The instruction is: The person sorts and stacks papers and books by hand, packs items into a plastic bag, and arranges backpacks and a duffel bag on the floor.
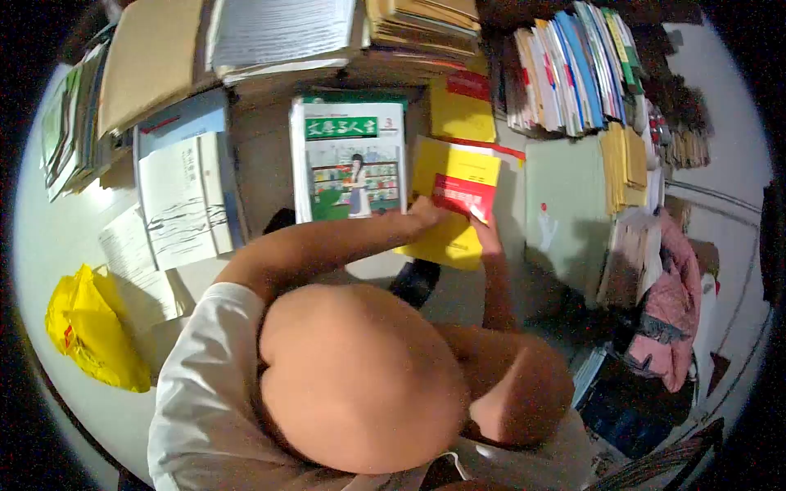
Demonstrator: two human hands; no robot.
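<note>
A yellow book with a red cover panel is between my hands, tilted over a larger yellow book beneath it. My left hand grips its lower left edge, fingers curled. At the lower right edge my right hand is closed on the same book, partly in shadow. Just left of my left hand lies a stack of magazines whose top cover has a green title band and a drawn figure. Another yellow book with a red panel lies behind.
Paper stacks line the back. Upright books and folders stand at back right, near a grey-green folder. On the left are a white book and a yellow plastic bag. Pink clothing hangs at right.
</note>
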